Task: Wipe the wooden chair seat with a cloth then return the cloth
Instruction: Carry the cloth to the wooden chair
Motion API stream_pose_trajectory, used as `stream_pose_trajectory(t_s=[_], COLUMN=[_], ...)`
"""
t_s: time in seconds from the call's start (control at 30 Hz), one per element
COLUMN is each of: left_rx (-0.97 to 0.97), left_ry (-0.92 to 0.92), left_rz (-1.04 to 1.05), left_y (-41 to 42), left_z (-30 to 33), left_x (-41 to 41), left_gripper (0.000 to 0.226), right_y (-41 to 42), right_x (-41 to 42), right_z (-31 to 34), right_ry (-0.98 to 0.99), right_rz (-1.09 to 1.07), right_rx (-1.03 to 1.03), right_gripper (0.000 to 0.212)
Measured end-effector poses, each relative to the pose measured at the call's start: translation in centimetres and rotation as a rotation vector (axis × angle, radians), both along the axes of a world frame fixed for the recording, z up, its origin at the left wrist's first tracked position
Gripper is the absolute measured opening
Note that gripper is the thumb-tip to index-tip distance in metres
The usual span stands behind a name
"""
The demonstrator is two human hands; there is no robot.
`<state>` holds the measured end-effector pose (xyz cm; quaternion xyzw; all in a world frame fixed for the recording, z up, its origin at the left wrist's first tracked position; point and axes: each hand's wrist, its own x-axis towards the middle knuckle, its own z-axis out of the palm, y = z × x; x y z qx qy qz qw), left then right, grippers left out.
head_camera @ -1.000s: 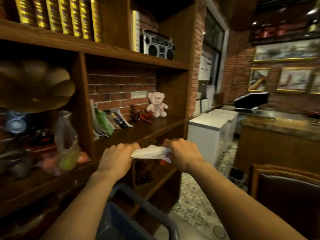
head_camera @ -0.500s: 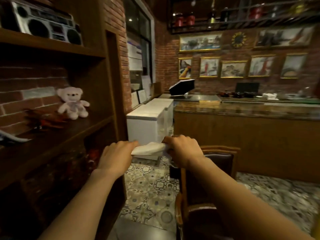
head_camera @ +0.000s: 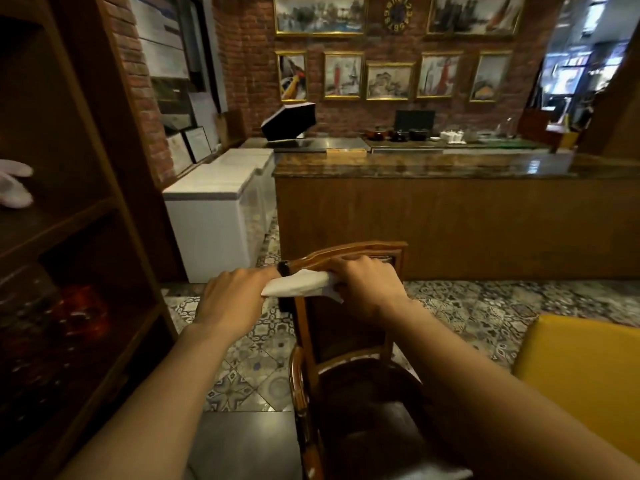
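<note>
A white cloth (head_camera: 298, 285) is stretched between my two hands at chest height. My left hand (head_camera: 232, 299) grips its left end and my right hand (head_camera: 365, 285) grips its right end. Directly below and in front stands a wooden chair (head_camera: 346, 252) with a curved top rail and a dark seat (head_camera: 367, 403). The cloth hovers just in front of the chair's back rail, well above the seat. My right forearm crosses over the right part of the seat and hides it.
A tall dark wooden shelf unit (head_camera: 79, 209) stands close on the left. White chest freezers (head_camera: 214, 209) and a long wooden counter (head_camera: 450, 216) lie ahead across a patterned tile floor (head_camera: 242, 372). A yellow seat (head_camera: 585, 368) sits at the right.
My view has swung right, away from the shelf and toward the chair and counter. Both hands kept the cloth stretched between them; the chair now sits centred beneath them.
</note>
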<state>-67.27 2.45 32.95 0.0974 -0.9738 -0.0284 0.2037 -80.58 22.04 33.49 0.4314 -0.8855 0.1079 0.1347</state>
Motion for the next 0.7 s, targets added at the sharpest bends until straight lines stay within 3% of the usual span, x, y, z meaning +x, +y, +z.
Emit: stream_pose_trajectory(t_s=[0.3,0.53,0.7], left_rx=[0.040,0.164,0.204], left_ry=[-0.021,-0.117,-0.194], left_rz=[-0.057,-0.062,-0.065], left_y=[-3.5,-4.5,-3.8], left_z=[-4.5,-13.4,-20.1], left_x=[-0.5,1.0,1.4], left_gripper=[0.049,0.046,0.049], right_y=[-3.8,-4.9,-4.1], right_x=[0.3,2.3,2.9], right_z=[-5.6,-14.0,-20.6], right_ry=[0.007,-0.138,-0.227], right_rz=[-0.026,-0.021,0.009], right_rx=[0.028,0.119,0.103], right_gripper=[0.046,0.065,0.056])
